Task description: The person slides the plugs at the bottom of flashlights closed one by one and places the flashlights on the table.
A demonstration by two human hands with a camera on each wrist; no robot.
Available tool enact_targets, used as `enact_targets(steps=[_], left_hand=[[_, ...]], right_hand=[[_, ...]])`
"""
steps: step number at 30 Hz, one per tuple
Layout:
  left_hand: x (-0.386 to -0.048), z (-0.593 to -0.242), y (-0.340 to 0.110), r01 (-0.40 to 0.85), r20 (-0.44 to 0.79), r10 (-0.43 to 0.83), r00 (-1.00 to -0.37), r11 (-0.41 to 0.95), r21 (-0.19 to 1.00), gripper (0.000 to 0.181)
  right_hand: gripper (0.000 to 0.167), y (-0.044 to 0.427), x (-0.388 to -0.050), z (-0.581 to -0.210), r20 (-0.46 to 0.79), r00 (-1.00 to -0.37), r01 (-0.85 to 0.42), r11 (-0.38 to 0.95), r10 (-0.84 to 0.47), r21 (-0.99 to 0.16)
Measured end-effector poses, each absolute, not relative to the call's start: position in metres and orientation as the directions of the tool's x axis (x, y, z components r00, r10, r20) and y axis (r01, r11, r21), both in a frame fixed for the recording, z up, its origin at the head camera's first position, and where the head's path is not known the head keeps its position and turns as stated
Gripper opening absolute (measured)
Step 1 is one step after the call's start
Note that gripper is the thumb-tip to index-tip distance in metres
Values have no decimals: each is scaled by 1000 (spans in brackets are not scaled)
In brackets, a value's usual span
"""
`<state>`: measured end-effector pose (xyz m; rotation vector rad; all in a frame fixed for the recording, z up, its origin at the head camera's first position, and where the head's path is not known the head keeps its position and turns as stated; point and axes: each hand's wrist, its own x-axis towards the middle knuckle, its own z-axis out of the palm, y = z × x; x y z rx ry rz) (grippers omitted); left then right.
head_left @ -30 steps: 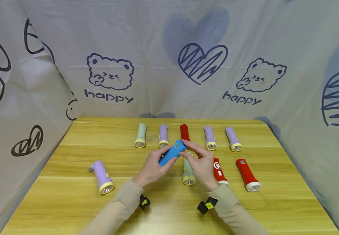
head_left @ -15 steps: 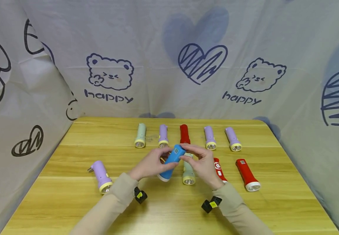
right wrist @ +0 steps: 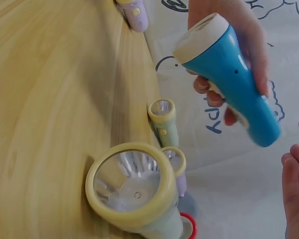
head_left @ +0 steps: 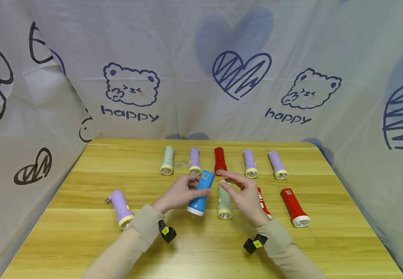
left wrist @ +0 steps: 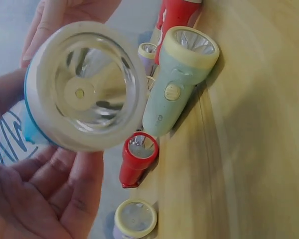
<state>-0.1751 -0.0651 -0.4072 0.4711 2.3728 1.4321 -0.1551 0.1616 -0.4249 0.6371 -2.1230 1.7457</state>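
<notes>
A blue flashlight (head_left: pixel 200 195) with a white head is in my left hand (head_left: pixel 178 192), gripped between thumb and fingers above the table. It tilts, its white head low and toward me. Its round lens faces the camera in the left wrist view. My right hand (head_left: pixel 246 197) hovers to the right with fingers slightly bent and nothing in them. In the right wrist view a gap separates the right hand's fingertips (right wrist: pixel 292 184) from the blue flashlight's tail end. Just beyond and below the hands lies a pale green flashlight (head_left: pixel 224 201) with a cream head.
Along the back lie a green flashlight (head_left: pixel 167 159), a red flashlight (head_left: pixel 219 158) and several purple flashlights (head_left: pixel 248 161). Another purple flashlight (head_left: pixel 119 203), its plug prongs out, lies at left. A red flashlight (head_left: pixel 293 205) is at right; another red one (head_left: pixel 263 203) is partly behind my right hand.
The right hand has let go of the blue flashlight's tail end and drawn slightly right. In the left hand the flashlight has swung more upright, its white head now showing.
</notes>
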Motion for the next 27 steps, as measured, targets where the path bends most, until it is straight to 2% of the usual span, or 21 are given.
enact_targets(steps=[4,9,13,19,24,27], left_hand=[[-178,-414,-63,68,-131,381,-915,466,882,52],[-181,-421,-63,28,-161,335,-928,496,868,36],[-184,-429,-63,-27,-216,288,-933,543,839,43],[-190,-436,-63,-133,-313,207,-927,599,790,44],[-193,-441,-60,-155,-329,167,-929,632,759,47],[-194,-444,-58,-154,-326,148,-934,655,739,47]], right_hand=[[31,166,-155,-428,511,-850,-525,148,-127,-838],[30,169,-152,-430,487,-866,-499,151,-112,-853],[28,173,-150,-432,475,-872,-488,148,-115,-860],[25,176,-148,-435,453,-883,-468,146,-123,-872],[24,178,-145,-439,382,-902,-427,297,-201,-854],[25,178,-144,-441,340,-897,-437,442,-284,-784]])
